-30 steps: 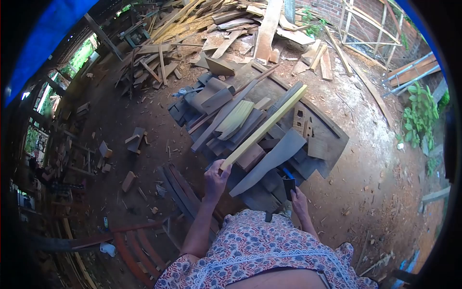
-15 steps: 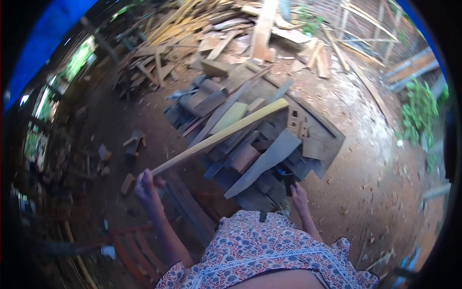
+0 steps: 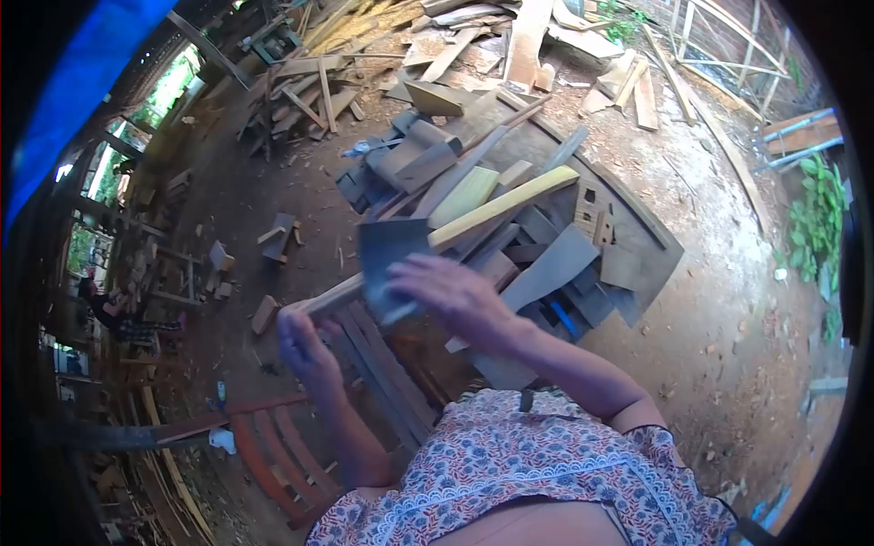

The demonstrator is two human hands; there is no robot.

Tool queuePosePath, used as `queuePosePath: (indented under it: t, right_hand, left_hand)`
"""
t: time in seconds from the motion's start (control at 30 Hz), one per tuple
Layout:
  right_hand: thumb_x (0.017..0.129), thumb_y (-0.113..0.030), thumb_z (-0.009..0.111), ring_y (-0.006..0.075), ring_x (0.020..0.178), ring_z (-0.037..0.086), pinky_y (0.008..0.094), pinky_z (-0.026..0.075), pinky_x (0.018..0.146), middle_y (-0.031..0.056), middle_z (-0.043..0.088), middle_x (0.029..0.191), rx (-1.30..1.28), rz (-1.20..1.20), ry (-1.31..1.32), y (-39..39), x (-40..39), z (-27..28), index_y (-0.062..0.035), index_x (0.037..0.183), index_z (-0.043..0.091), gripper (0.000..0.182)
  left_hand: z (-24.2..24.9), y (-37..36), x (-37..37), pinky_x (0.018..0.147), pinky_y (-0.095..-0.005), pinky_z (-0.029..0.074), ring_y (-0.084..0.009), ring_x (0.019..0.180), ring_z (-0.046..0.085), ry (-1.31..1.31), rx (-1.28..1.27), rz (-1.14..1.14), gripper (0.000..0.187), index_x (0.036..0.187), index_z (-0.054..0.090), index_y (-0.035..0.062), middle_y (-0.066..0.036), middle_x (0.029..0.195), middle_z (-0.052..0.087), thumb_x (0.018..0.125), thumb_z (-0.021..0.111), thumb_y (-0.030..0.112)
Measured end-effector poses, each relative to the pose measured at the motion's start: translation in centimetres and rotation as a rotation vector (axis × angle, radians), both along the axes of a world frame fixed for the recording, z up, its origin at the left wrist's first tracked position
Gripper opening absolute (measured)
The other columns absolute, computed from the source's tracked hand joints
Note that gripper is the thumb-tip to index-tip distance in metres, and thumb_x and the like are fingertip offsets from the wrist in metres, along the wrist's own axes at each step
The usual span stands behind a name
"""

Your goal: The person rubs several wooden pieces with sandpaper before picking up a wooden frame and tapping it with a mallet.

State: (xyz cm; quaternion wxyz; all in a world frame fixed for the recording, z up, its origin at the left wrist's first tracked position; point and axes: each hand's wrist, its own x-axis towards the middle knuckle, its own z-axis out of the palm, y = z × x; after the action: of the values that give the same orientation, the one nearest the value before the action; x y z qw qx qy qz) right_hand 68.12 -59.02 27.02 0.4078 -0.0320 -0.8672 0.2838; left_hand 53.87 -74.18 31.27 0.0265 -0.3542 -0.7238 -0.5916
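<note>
A long, pale wooden strip slants across the work pile, its far end resting near a block with square holes. My left hand is closed round the strip's near end. Over the strip's middle, my right hand holds a dark grey, flat sheet that looks like sandpaper. The sheet covers part of the strip, and whether it touches the wood is hard to tell. Beneath lie several dark wooden pieces, among them a curved grey board.
A low bench top carries the pile. Scrap boards are heaped at the back. A reddish slatted chair part lies at lower left. Another person sits at far left. Green plants grow at right.
My right hand has come up from the pile's near right side to the strip, bringing the dark sheet. My left hand still grips the strip's end. The view has shifted slightly.
</note>
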Motion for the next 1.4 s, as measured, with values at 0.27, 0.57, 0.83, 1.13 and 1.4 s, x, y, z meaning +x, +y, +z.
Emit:
queuePosePath:
  t: [0.27, 0.57, 0.83, 1.13, 1.4]
  right_hand:
    - [0.078, 0.003, 0.051, 0.0261, 0.111, 0.055, 0.0358, 0.043, 0.097, 0.0089, 0.059, 0.117, -0.218, -0.073, -0.198, 11.1, 5.4, -5.9, -0.007, 0.113, 0.056, 0.037]
    - [0.081, -0.003, 0.053, 0.0271, 0.094, 0.063, 0.0347, 0.049, 0.082, 0.0119, 0.065, 0.103, -0.71, -0.336, -0.285, 35.5, 11.4, -28.6, -0.0109, 0.11, 0.061, 0.031]
    - [0.097, -0.026, 0.038, 0.0264, 0.1, 0.06, 0.0362, 0.045, 0.084, 0.0167, 0.063, 0.106, -0.493, -0.404, -0.331, 35.9, 11.6, -24.1, -0.0087, 0.121, 0.054, 0.034]
    - [0.078, 0.0, 0.051, 0.0268, 0.124, 0.043, 0.0407, 0.034, 0.105, 0.012, 0.049, 0.128, 0.058, 0.489, 0.013, 11.1, 9.6, 3.2, -0.0065, 0.125, 0.047, 0.047]
    - [0.079, 0.003, 0.048, 0.0265, 0.111, 0.054, 0.0359, 0.044, 0.096, 0.0122, 0.058, 0.116, -0.094, 0.206, -0.059, 21.5, 11.3, -6.5, -0.0046, 0.115, 0.055, 0.037]
  left_hand:
    - [0.6, 1.9, 3.7, 0.054, -0.024, 0.04, -0.0111, 0.06, 0.046, -0.145, 0.203, 0.131, 0.047, 0.081, 0.049, 0.006, -0.001, 0.065, 0.041, 0.087, 0.052, 0.053]
    - [2.9, 4.7, 8.6, 0.072, -0.0276, 0.043, -0.0084, 0.066, 0.045, -0.247, 0.31, 0.316, 0.026, 0.081, 0.052, 0.0107, 0.003, 0.061, 0.038, 0.088, 0.059, 0.035]
    - [1.6, 6.5, 8.5, 0.078, -0.0361, 0.044, -0.0175, 0.074, 0.051, -0.591, 0.804, 0.209, 0.03, 0.093, 0.05, 0.0081, -0.003, 0.08, 0.049, 0.087, 0.061, 0.036]
    - [4.6, 11.2, 12.2, 0.05, -0.0201, 0.026, -0.0039, 0.046, 0.026, -0.335, 1.014, 0.112, 0.036, 0.067, 0.045, 0.0169, 0.008, 0.051, 0.03, 0.092, 0.051, 0.043]
    - [6.8, 13.2, 15.3, 0.047, -0.0217, 0.022, -0.0052, 0.042, 0.021, -0.223, 0.889, 0.008, 0.036, 0.063, 0.033, 0.0166, 0.005, 0.05, 0.023, 0.094, 0.044, 0.032]
